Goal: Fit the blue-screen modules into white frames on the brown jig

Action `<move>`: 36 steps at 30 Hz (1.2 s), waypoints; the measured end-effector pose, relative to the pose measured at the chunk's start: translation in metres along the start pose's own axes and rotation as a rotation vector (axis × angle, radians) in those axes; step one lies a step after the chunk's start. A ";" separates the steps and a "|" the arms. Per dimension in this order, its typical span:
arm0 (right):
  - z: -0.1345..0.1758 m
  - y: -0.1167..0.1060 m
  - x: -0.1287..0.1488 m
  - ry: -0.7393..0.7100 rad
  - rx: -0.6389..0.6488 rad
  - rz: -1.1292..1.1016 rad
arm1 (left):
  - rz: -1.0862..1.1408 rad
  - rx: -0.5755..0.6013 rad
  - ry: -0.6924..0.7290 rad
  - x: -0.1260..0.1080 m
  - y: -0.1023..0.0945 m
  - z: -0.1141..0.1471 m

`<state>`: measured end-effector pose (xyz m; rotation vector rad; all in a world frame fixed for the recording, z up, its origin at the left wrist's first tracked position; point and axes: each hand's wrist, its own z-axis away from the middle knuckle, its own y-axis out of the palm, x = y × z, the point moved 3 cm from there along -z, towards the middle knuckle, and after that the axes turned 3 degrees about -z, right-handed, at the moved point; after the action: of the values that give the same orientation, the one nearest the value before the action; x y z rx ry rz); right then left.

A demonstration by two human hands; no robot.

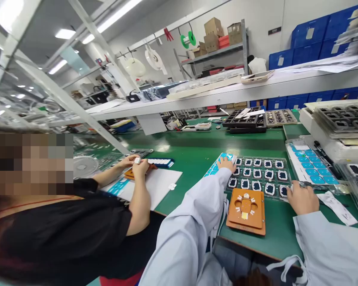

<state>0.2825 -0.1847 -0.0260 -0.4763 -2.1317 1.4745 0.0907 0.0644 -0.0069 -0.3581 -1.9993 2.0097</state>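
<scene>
My left hand [226, 163] reaches forward onto the far left corner of a clear tray [258, 159] filled with several small dark square parts, its fingers on one part near blue stickers. My right hand [301, 197] rests on the tray's near right corner, fingers curled over its edge. An orange fixture [246, 209] with a white-tabbed cutout lies on the green table [193, 155] just in front of the tray, between my arms. Both my sleeves are pale grey.
A co-worker in black sits at my left, both hands [135, 163] on an orange fixture over white paper [158, 184]. A sheet of blue stickers [312, 167] lies right of my tray. Stacked trays [341, 119] and black trays [246, 119] stand behind. A shelf [226, 93] runs overhead.
</scene>
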 end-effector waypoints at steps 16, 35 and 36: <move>-0.016 0.004 -0.016 0.151 0.276 -0.298 | 0.324 0.017 -0.099 0.012 0.002 0.012; -0.001 -0.016 0.017 -0.254 0.103 -1.085 | 1.290 -0.496 -0.618 0.198 0.014 0.095; -0.001 -0.018 0.016 -0.255 0.054 -1.046 | 1.276 -0.540 -0.672 0.210 0.016 0.106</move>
<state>0.2702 -0.1812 -0.0058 0.7915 -1.9681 0.9680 -0.1438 0.0435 -0.0168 -1.5872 -3.2529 2.2915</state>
